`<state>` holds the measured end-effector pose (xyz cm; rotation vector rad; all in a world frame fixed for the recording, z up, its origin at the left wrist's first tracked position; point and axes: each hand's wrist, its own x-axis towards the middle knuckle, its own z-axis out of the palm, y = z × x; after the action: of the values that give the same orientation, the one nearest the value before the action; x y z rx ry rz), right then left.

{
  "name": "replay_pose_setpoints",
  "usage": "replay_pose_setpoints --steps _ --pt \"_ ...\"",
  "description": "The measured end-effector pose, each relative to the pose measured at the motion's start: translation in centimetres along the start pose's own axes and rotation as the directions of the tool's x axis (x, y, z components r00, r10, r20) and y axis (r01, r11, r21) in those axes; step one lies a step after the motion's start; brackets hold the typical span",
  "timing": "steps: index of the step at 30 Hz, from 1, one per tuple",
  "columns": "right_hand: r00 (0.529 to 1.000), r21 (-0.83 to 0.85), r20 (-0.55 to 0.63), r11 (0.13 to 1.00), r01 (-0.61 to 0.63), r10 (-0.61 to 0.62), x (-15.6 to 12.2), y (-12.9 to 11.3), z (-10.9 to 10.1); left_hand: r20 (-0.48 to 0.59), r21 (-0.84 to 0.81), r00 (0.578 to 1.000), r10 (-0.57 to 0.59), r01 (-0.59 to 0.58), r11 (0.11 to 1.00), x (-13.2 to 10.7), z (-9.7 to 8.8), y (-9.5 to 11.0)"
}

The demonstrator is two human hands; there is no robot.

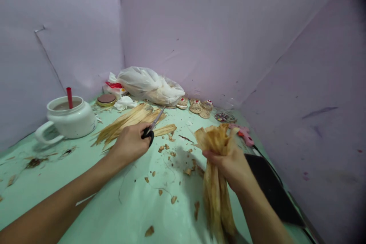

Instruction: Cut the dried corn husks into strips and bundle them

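A white mug (77,124) holds cloudy liquid (61,106) and a red tube (69,97); a clear dish (235,119) contains beads (223,117). Reaching forward over the counter (114,213), the left grip (131,140) is closed on scissors (148,134), blades pointing away. The right grip (230,164) clamps dried husks (214,190) near the top, their tails hanging.

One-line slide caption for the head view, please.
Left hand holds black-handled scissors; right hand clutches dry, husk-like strips over a green table.
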<state>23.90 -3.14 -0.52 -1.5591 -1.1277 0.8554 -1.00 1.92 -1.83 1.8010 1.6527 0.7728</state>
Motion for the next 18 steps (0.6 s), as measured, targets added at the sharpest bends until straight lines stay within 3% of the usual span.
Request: replay_pose_setpoints --steps 2,5,7,10,13,18 --pt "0.971 0.291 0.154 0.931 -0.22 0.181 0.8 0.2 -0.8 -0.128 0.276 0.99 0.054 -0.016 0.961 0.2 -0.6 0.1" --pt "0.796 0.467 0.44 0.651 -0.598 0.416 2.2 0.9 -1.9 -0.121 0.467 0.988 0.1 -0.032 0.883 0.5 -0.8 0.0" --pt "0.675 0.48 0.6 0.481 -0.733 0.43 3.0 1.5 -2.2 -0.062 0.533 0.99 0.127 -0.075 0.843 0.6 -0.5 -0.4" --pt "0.593 0.491 0.745 0.351 -0.797 0.304 3.4 2.4 -2.1 0.042 0.623 0.989 0.143 -0.138 0.77 0.9 0.4 -0.9" --pt "0.587 0.491 0.758 0.343 -0.801 0.286 3.1 2.8 -1.6 0.109 0.689 0.985 0.135 -0.173 0.704 1.2 1.1 -1.2" --pt "0.666 0.571 0.685 0.349 -0.743 0.297 2.0 2.7 -0.1 0.128 0.711 0.98 0.153 -0.198 0.674 1.8 1.4 -1.2"
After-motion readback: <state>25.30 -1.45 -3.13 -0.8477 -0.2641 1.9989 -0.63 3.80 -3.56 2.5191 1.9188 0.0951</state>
